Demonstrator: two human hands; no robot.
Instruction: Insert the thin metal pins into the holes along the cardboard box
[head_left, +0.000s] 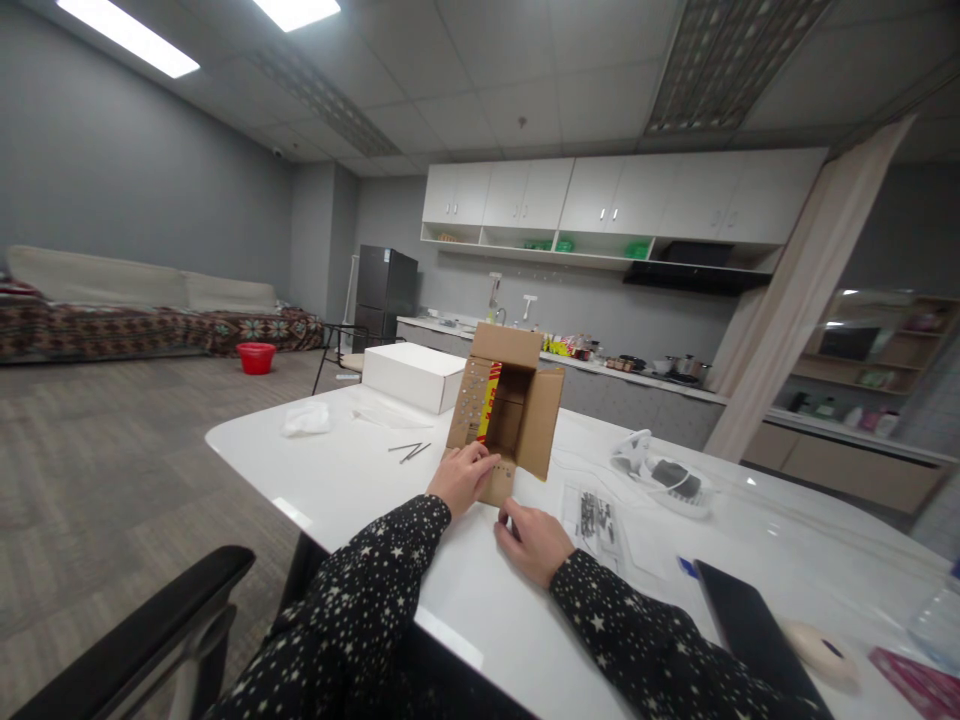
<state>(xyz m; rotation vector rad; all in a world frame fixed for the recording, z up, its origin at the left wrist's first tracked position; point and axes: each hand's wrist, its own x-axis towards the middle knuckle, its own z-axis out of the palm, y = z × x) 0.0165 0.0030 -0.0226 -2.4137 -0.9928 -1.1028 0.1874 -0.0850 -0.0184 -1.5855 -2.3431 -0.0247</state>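
A brown cardboard box [517, 405] lies on its side on the white table [360, 480], its flaps open toward me, with a red and yellow item showing inside. My left hand [461, 478] rests on the box's lower flap, fingers curled over its edge. My right hand [529, 540] sits on the table just in front of that flap, fingers bent and touching its near edge. Both sleeves are dark with small stars.
A white closed box [414, 375], a crumpled white bag [306, 418] and thin dark sticks [409, 451] lie left of the cardboard box. Right are a printed sheet [598, 517], a white device [664, 473], a dark tablet [750, 630]. A black chair arm [135, 640] is near left.
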